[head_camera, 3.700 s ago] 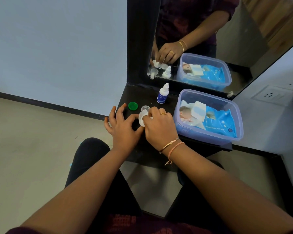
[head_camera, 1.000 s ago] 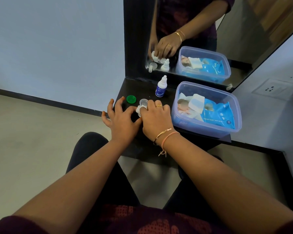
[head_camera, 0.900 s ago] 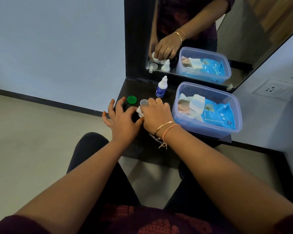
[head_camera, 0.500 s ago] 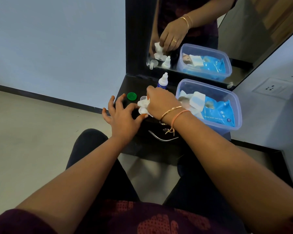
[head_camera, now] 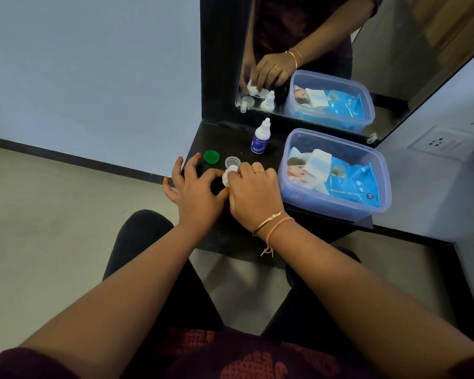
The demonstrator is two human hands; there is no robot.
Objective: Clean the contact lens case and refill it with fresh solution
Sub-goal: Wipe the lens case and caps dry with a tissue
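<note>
Head view: right hand [head_camera: 255,192] curled, pinching white tissue wad [head_camera: 226,178] onto contact lens case [head_camera: 232,161] on dark counter [head_camera: 225,138], left hand [head_camera: 195,192] splayed beside wad, grip undeterminable, green cap [head_camera: 211,157] just left of case, solution bottle [head_camera: 260,136] behind.

Your green cap [head_camera: 211,156] lies mid-frame on the black shelf [head_camera: 230,135], left of a white wad [head_camera: 227,177]. Above, the bottle [head_camera: 261,138] is white with a blue label. At right, a bluish clear tub [head_camera: 340,207] holds a blue wipes pack [head_camera: 350,181].
</note>
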